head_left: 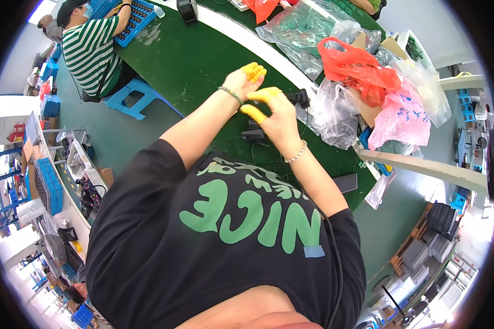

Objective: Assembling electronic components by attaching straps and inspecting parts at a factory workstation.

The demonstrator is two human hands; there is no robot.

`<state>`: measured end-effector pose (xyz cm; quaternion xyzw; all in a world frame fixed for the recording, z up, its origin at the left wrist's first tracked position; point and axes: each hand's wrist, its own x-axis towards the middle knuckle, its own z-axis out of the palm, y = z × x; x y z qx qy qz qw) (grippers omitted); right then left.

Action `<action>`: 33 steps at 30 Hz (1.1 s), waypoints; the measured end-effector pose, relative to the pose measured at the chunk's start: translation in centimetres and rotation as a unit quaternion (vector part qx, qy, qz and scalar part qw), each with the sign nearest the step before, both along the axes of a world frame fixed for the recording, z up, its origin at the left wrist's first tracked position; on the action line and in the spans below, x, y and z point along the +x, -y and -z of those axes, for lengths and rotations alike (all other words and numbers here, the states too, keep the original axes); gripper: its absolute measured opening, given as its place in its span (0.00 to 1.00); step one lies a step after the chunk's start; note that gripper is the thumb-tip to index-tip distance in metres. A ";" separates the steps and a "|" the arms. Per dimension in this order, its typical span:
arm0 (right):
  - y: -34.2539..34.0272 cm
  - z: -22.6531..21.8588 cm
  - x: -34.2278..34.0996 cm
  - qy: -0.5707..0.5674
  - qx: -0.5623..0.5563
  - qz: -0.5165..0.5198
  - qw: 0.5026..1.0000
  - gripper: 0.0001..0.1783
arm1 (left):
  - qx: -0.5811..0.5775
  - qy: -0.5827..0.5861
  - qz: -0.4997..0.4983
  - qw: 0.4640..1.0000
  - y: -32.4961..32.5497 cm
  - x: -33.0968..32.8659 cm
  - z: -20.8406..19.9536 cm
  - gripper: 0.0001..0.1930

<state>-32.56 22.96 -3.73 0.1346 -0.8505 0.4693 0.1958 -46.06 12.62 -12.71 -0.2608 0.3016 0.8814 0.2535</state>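
While I look down over a black shirt, I see a green tabletop (pixel 192 60) running from near right to far left across a busy workshop, with a pale strip along its far edge. On the far left a person in a striped shirt (pixel 90 49) leans over a blue tray (pixel 134 19). My left hand (pixel 244 81) stretches forward, its yellow-capped fingers bunched together; I cannot tell whether its grip holds anything. My right hand (pixel 277 118) is bent at the wrist, thumb and forefinger pinched close near a small black adapter (pixel 299 98), though I cannot tell if they close on it. A second black part (pixel 253 133) lies on the tabletop just under that hand, with thin cable trailing near. To the right stand heaped plastic bags: a red bag (pixel 357 68), a pink bag (pixel 403 118) and clear bags (pixel 302 27) holding green parts.
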 end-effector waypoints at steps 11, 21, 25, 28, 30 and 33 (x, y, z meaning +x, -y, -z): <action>0.3 3.1 -0.1 0.113 0.140 0.096 0.979 0.12 | -0.048 0.008 0.163 0.985 -2.0 3.6 2.2 0.13; -6.6 6.7 -1.1 0.291 -0.111 0.153 0.938 0.08 | -0.304 -0.407 0.506 0.697 1.4 7.9 -7.6 0.14; -4.9 3.3 -0.9 0.245 -0.137 0.053 0.958 0.10 | -0.152 -0.227 0.298 0.915 2.5 5.6 -4.6 0.23; -3.3 1.4 -0.3 0.147 -0.022 -0.018 0.989 0.11 | 0.146 -0.047 0.333 0.930 2.1 6.1 -5.2 0.33; -3.0 1.7 -0.1 0.125 -0.051 -0.040 0.990 0.13 | 0.052 -0.005 0.307 0.950 2.6 6.3 -3.4 0.23; -3.7 1.0 0.0 0.153 -0.069 -0.046 0.985 0.14 | -0.041 -0.077 0.321 0.943 7.2 6.4 -1.3 0.13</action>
